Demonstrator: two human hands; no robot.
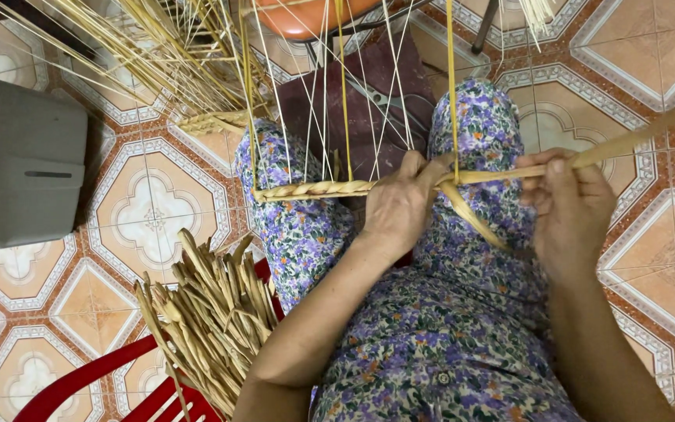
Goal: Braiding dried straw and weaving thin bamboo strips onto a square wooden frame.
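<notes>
A plaited straw braid runs level across my knees, tied into several thin upright reed stakes. My left hand pinches the braid's working end. My right hand is closed around a flat straw strand that stretches up to the right. A second loose strand curls down between the two hands. I sit in a purple flowered dress with both knees raised.
A bundle of dried straw strips lies on a red plastic stool at lower left. A grey box stands at the left. Loose reeds fan out at top left over the patterned floor tiles. An orange seat shows at the top.
</notes>
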